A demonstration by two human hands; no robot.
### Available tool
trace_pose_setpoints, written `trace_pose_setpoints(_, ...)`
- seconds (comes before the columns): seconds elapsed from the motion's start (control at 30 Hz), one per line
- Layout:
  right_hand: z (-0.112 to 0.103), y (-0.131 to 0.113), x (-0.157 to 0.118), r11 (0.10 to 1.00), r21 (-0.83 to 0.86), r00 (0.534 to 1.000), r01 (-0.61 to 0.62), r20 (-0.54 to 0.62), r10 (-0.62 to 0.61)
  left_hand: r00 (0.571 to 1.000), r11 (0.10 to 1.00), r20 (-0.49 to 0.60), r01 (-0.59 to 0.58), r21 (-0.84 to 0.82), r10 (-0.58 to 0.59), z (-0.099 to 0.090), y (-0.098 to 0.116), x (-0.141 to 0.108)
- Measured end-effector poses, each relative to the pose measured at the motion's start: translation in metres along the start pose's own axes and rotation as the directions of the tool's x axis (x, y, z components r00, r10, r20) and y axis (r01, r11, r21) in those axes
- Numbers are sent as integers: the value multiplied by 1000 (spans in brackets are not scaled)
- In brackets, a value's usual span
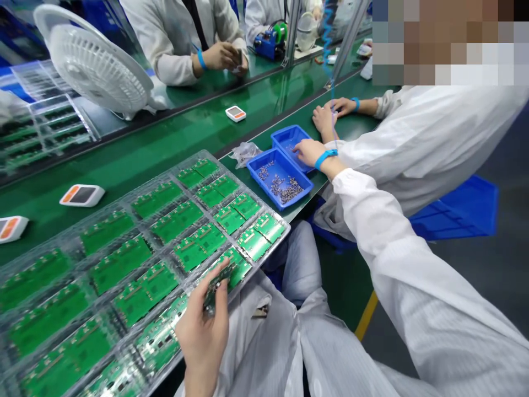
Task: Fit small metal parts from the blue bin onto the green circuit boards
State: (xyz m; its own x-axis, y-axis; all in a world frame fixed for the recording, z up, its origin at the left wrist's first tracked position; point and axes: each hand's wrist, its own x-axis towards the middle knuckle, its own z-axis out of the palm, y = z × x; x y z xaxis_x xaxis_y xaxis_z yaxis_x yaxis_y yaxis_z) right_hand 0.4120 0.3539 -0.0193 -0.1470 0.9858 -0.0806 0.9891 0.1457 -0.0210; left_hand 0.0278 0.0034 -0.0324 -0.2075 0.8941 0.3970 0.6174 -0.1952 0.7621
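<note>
Circuit board (215, 289) clamped between thumb and fingers of the left hand (202, 342), just over the edge of a clear plastic tray (285, 227) of green boards on the bench (301, 201) — the right hand (309, 153), blue strap (326, 159) at the wrist, reaches over a small blue tray (289, 138), its fingertips too hidden to tell if they pinch anything, beside a second blue tray (264, 187) of tiny metal parts (281, 181) — a co-worker's hand (324, 120) just beyond.
</note>
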Motion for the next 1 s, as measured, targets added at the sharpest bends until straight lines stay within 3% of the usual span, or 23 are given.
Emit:
trace_pose_setpoints(0.2,16,-6,38,1000,-6,1000,4,-14,-4,1000,1000,3,0,19,-1,1,1,2)
trace_pose_setpoints(0.4,19,-4,58,1000,-12,1000,10,-17,-10,1000,1000,-9,-10,20,10,0,2,1)
trace_pose_setpoints(0.73,21,-1,61,1000,-29,1000,-7,-23,6,1000,1000,-1,-3,-7,3,1,-6,-2)
trace_pose_setpoints(1.0,21,-13,56,999,-42,999,-26,-33,24,1000,1000,23,14,-20,-13,1,-3,0)
